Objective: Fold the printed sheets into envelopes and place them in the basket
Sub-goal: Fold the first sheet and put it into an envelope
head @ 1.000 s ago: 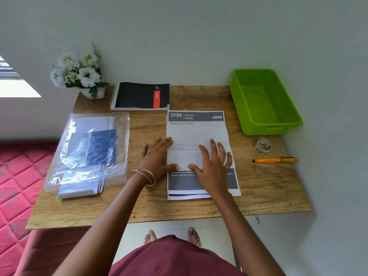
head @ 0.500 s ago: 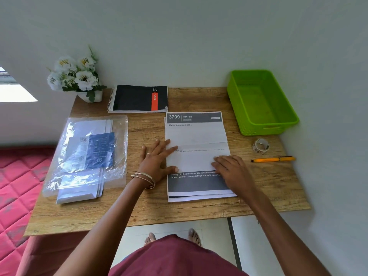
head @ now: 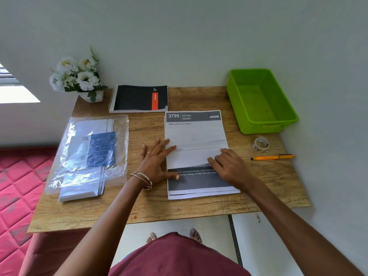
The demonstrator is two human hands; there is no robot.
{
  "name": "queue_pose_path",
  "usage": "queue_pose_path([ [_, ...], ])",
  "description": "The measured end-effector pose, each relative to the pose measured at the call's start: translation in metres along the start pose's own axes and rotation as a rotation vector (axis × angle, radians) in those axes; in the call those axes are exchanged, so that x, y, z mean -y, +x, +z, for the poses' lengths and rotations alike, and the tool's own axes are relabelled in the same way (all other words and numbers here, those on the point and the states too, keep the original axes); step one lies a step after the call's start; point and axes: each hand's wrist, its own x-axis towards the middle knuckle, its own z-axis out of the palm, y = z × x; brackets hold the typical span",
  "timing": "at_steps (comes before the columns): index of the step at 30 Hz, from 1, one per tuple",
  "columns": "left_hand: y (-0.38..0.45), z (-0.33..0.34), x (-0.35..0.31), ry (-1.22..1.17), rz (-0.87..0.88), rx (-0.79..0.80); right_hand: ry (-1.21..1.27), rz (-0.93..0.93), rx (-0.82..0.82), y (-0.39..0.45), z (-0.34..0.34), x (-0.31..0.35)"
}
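2 hands on printed sheet stack [head: 194,132], frame center: left hand [head: 154,162] flat, fingers spread, pressing left edge; right hand [head: 231,166] fingers straight, pressing fold. 1 green basket [head: 278,121] upper right. 1 pen [head: 272,157], 1 tape roll [head: 259,144] right.

Single head-worn wide-angle view, looking forward and steeply down from standing height onto the desk [head: 179,208] set against the wall, close in, forearms entering from the bottom edge, feet visible below.
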Motion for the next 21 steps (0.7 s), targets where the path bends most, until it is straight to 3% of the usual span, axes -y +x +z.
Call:
queue_pose_path([
  [4, -0.006, -0.005, -0.006, -0.132, -0.027, -0.148, 0.026, 0.153, -0.123, 0.007, -0.002, 0.001],
  [10, -0.012, -0.003, -0.021, -0.233, -0.201, -0.442, 0.182, 0.464, -0.233, 0.022, -0.021, 0.004],
  [16, -0.003, 0.001, -0.026, -0.196, -0.403, -0.452, 0.211, 0.698, -0.070, 0.035, -0.006, -0.001],
  [21, -0.003, 0.000, -0.030, -0.155, -0.438, -0.427, 0.347, 0.664, 0.148, 0.036, 0.008, 0.019],
])
